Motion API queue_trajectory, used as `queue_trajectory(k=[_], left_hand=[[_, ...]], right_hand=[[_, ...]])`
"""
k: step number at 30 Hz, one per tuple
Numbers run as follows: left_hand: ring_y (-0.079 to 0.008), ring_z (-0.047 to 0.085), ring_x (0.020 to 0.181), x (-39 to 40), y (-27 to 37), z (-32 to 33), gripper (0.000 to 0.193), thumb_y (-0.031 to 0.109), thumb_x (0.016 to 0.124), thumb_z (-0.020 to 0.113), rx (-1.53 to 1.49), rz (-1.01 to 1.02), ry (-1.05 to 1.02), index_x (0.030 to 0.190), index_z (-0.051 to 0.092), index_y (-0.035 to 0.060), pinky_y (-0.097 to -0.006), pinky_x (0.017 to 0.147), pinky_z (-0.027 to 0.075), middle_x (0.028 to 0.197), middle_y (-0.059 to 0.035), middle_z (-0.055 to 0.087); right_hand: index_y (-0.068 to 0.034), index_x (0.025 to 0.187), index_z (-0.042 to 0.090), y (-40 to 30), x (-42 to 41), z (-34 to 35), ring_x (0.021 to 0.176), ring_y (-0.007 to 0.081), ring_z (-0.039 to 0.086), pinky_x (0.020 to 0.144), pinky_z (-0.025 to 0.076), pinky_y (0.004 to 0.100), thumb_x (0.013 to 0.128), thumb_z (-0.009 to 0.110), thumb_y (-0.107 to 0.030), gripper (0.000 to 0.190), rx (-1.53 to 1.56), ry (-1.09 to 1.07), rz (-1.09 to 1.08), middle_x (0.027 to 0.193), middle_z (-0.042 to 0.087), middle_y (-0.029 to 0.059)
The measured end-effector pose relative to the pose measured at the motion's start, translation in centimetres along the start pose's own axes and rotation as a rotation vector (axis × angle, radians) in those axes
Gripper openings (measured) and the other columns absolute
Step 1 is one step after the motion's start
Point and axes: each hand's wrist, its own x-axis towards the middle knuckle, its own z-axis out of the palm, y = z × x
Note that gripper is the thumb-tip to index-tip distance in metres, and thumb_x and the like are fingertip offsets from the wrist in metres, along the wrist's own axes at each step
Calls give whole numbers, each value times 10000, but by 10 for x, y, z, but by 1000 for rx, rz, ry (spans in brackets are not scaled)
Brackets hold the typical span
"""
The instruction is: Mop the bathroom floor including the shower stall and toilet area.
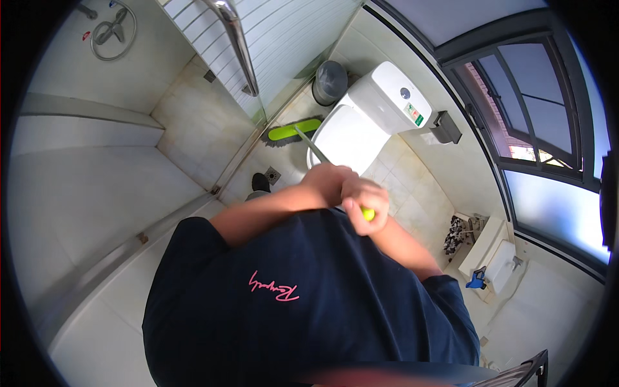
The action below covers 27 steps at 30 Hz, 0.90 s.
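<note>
Both my hands are closed around the pole of a mop with a lime-green head [283, 131] and grey fringe. My left hand [328, 180] grips the grey pole [312, 145] just in front of my chest. Closer to my body, my right hand [366, 200] holds the upper end, and the lime-green grip tip [368, 214] pokes out of the fist. The mop head lies on the tiled floor between the glass shower partition and the white toilet [350, 135], whose lid is down. The pole slants past the toilet's front edge.
A grey waste bin [331, 80] stands beside the toilet. A glass partition with a metal handle [237, 43] rises at left. My shoe [260, 182] is near a floor drain [272, 175]. A paper holder [446, 127] is on the wall; a washbasin [500, 263] is at right.
</note>
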Motion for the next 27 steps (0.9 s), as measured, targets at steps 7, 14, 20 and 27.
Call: queue_trajectory(k=[7,14,20,27], left_hand=[[-289,717,706,-17,-29,-6,160,334,822,683,-61,228,61,792,661,179,-421,590,553,787,-40,704],[-242,700,624,-6,-44,13,151,317,764,701,87,418,190,720,635,188,-381,570,545,684,-22,681],[-251,706,668,-1,-44,22,131,306,774,687,67,419,38,752,636,187,-417,641,545,719,-19,695],[-255,726,732,-3,-5,-16,113,276,775,702,53,498,175,729,650,187,-400,658,490,762,-26,725]], right_hand=[[-23,696,532,11,-1,31,545,258,550,520,439,365,857,671,12,216,70,-9,-99,661,565,102],[-15,740,545,14,-22,35,589,253,565,565,463,357,876,633,47,173,-10,112,-63,699,587,117],[-15,741,555,8,-49,34,630,256,579,599,476,354,885,615,62,174,-47,213,72,713,590,112],[-40,664,509,-22,-6,13,578,246,558,575,458,356,865,684,8,271,87,-43,63,676,586,99]])
